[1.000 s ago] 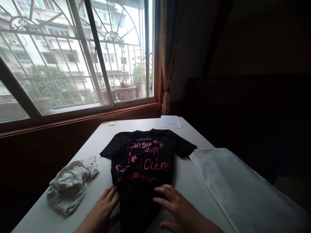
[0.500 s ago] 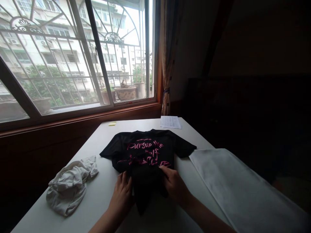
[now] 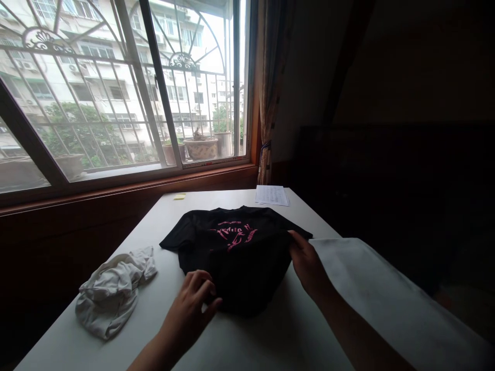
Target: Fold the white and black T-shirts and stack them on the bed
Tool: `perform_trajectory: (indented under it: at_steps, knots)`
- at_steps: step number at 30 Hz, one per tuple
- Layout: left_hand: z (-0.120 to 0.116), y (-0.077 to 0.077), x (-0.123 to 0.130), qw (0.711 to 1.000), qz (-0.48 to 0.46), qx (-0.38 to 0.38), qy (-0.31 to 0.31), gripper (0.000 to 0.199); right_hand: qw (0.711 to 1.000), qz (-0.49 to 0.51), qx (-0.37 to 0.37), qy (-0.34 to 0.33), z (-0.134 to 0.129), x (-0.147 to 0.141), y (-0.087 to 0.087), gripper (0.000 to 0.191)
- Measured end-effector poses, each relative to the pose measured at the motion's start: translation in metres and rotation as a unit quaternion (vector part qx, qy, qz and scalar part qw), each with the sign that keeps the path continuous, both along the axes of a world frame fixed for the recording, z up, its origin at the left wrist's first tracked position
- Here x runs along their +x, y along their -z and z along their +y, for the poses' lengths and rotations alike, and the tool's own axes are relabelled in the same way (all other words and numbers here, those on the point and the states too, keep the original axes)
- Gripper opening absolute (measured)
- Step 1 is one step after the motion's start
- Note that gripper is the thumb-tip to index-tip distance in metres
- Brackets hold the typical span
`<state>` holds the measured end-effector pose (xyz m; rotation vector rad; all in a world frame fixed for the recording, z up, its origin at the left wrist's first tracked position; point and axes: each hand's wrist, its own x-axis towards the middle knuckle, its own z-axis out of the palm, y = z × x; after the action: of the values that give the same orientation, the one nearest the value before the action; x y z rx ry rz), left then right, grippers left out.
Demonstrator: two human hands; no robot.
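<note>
A black T-shirt [image 3: 240, 268] with pink lettering lies on the white table [image 3: 240, 350], its sleeves spread towards the far side and its near part bunched and partly lifted. My right hand [image 3: 309, 265] pinches the shirt's right side, near the right sleeve. At the shirt's near left edge is my left hand [image 3: 195, 299], fingers curled but apart, with a gap between thumb and forefinger and nothing visible in it.
A crumpled white cloth [image 3: 112, 293] lies at the left of the table. A pale grey cloth [image 3: 371, 293] covers the right side. Papers [image 3: 271, 195] and a yellow note [image 3: 180, 197] lie at the far edge, below the window.
My right hand has moved up and to the right, drawing the shirt's near part with it over some of the lettering. My left hand has loosened from the fabric.
</note>
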<state>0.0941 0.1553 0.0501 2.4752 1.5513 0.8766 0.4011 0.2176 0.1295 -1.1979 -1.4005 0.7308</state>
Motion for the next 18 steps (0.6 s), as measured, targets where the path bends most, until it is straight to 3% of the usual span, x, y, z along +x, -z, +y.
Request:
perform_trajectory:
  at_steps: [3, 6, 8, 11, 12, 15, 18]
  knots:
    - [-0.013, 0.013, 0.031, 0.997, 0.056, -0.034, 0.047, 0.047, 0.999, 0.034, -0.006, -0.015, -0.004, -0.014, -0.001, 0.029]
    - [-0.010, 0.030, 0.055, 0.993, 0.111, -0.046, 0.018, 0.081, 0.994, 0.098, -0.029, -0.025, -0.005, -0.025, 0.000, 0.032]
    - [-0.001, 0.037, 0.063, 0.988, 0.142, -0.046, -0.025, 0.065, 0.991, 0.123, -0.033, -0.036, -0.005, -0.029, 0.002, 0.033]
    - [0.012, 0.040, 0.061, 0.982, 0.177, -0.030, -0.056, 0.017, 0.992, 0.118, -0.029, -0.034, -0.004, -0.026, 0.005, 0.033]
    - [0.015, 0.040, 0.058, 0.981, 0.182, -0.025, -0.059, 0.014, 0.993, 0.113, -0.029, -0.027, -0.004, -0.024, 0.005, 0.032]
    - [0.020, 0.040, 0.046, 0.982, 0.176, -0.026, -0.060, 0.024, 0.996, 0.089, -0.024, -0.013, -0.002, -0.016, 0.005, 0.030]
    - [0.019, 0.043, 0.041, 0.982, 0.176, -0.031, -0.054, 0.060, 0.999, 0.041, 0.005, -0.001, 0.001, -0.013, 0.004, 0.026]
